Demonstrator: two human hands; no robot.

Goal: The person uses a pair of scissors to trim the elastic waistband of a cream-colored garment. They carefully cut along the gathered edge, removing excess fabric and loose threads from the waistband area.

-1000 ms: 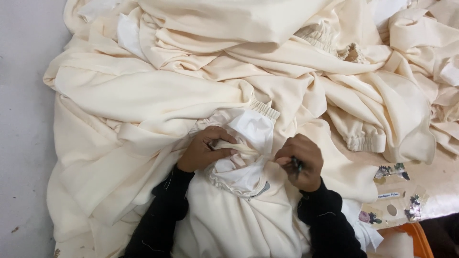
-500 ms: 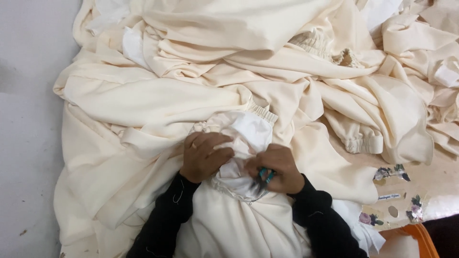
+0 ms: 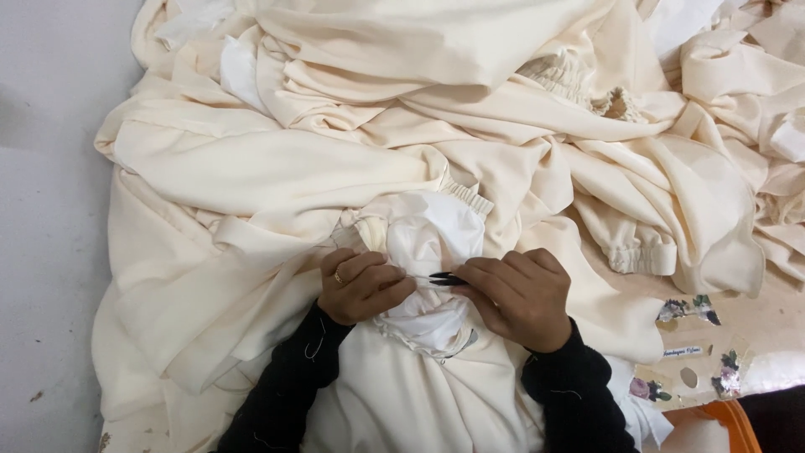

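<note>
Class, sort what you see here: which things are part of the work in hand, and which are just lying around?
In use:
left hand, pinching the fabric
right hand, holding the thread snips
cream garment with white lining

Lying about:
heap of cream garments
flowered card scraps
orange object

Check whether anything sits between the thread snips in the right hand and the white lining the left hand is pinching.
Nothing visible does. The thread snips in the right hand point straight at the white lining, their tips beside the left hand pinching it. Only a thin thread seems to lie there.
</note>
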